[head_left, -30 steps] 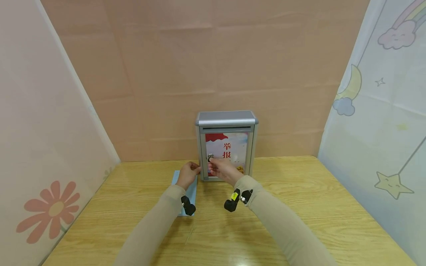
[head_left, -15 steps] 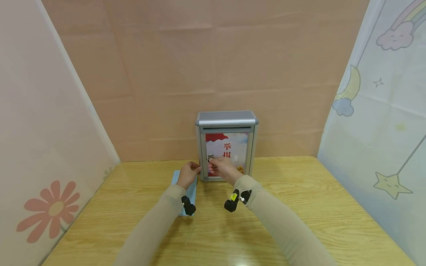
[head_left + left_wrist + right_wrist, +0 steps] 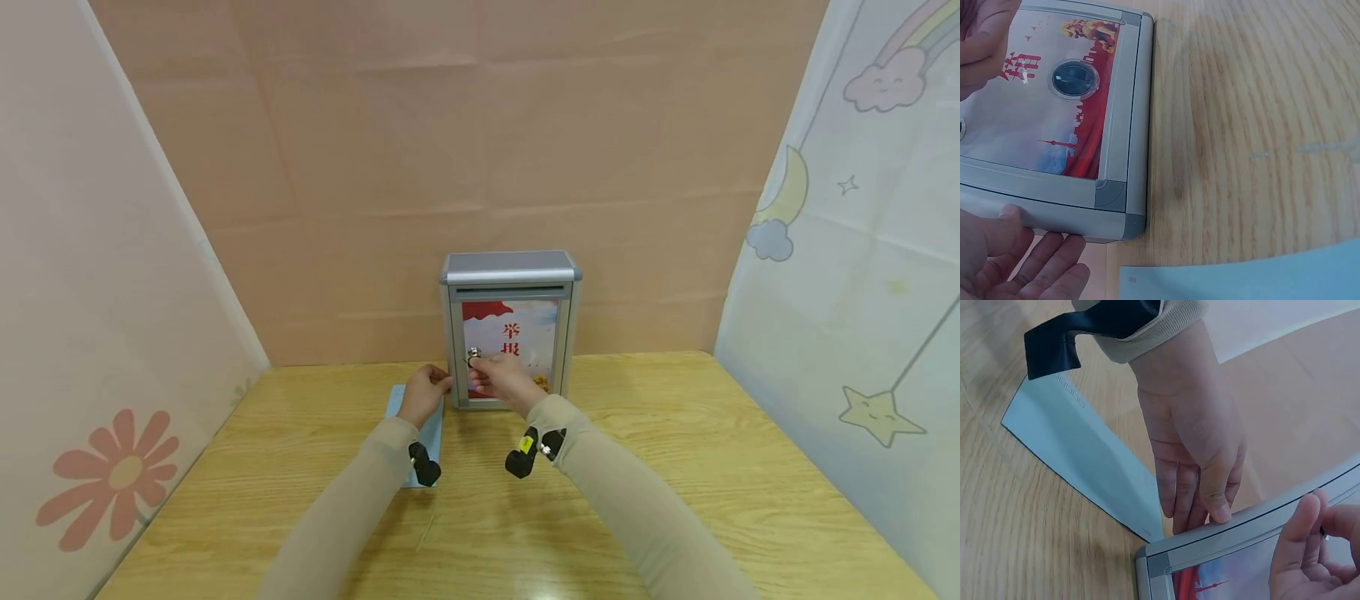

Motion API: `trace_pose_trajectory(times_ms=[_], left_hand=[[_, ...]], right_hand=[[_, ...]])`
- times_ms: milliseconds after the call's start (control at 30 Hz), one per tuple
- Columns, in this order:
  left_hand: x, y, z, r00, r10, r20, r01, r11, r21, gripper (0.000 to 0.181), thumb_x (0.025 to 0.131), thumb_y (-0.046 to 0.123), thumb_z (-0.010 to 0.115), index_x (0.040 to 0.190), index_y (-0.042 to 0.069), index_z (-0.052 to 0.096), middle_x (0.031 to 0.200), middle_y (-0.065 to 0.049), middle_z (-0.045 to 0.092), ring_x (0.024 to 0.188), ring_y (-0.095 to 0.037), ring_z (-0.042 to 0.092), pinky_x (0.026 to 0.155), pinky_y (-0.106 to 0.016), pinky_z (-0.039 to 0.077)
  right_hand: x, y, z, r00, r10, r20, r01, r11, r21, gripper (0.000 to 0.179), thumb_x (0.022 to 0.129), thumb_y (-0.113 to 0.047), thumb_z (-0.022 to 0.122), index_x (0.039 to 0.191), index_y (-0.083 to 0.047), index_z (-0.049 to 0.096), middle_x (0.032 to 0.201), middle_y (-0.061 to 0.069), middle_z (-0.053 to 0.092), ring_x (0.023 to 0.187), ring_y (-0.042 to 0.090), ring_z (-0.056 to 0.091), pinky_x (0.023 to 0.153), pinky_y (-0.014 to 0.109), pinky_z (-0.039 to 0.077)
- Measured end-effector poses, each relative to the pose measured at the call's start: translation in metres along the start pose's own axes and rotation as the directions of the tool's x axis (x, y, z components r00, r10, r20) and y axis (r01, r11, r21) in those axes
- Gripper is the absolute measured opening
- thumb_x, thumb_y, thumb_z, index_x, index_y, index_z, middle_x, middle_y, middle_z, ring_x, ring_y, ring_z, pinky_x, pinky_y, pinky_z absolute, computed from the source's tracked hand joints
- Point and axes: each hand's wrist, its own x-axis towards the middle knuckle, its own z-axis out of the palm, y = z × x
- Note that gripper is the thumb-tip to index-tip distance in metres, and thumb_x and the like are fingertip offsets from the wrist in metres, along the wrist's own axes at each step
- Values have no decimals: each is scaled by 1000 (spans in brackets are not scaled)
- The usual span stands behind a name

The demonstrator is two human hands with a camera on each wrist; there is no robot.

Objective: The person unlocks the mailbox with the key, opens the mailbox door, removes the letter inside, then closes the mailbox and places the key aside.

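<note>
A silver-grey metal letter box stands upright at the back of the table, with a slot below its top and a red-and-white printed front. At the lock on the left of that front, my right hand pinches a small metal piece, apparently a key mostly hidden by thumb and finger. My left hand rests against the box's left side. Its thumb presses the edge while the other fingers lie loosely beside it. Under the left wrist lies a light-blue envelope, partly covered.
The wooden table carries the box and envelope. A plain pinkish cloth hangs behind. Printed cloths stand at both sides, with a flower on the left and a star on the right.
Both hands keep nearly the same places at the box. The box and the envelope have not moved; only the camera view has shifted very slightly.
</note>
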Motion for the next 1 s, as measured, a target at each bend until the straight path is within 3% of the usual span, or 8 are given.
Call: trace_pose_trajectory(times_ms=[367,633,867,1000], left_hand=[[0,2,-2,1000,-16,20,16,1000,-11,20,98,18,58,107,1,60,103,-18,65,100,-36,63,77,-38,50],[-1,3,-2,1000,-4,20,5,1000,-17,20,98,17,58,107,0,60,100,-18,66,98,-35,64,77,-38,50],[0,2,-2,1000,-18,21,19,1000,-15,20,98,18,58,108,1,61,101,-16,65,98,-34,64,77,-37,49],[1,1,-2,999,-32,38,33,999,-17,19,98,19,58,108,2,61,100,-13,65,99,-33,64,76,-36,49]], right_hand=[[-6,-2,1,999,51,-10,-49,992,114,36,103,-13,48,124,15,52,76,2,61,64,7,58,62,17,51],[-7,-4,1,999,50,-12,-49,997,64,34,102,-13,49,120,15,54,71,1,59,59,7,56,57,18,50],[-17,-3,-7,997,43,66,-43,999,-6,33,103,-15,48,116,14,55,76,1,61,64,6,57,62,18,51],[-27,1,-21,992,66,106,-59,996,-70,32,103,-16,48,114,14,55,77,-1,61,65,6,57,63,18,51]])
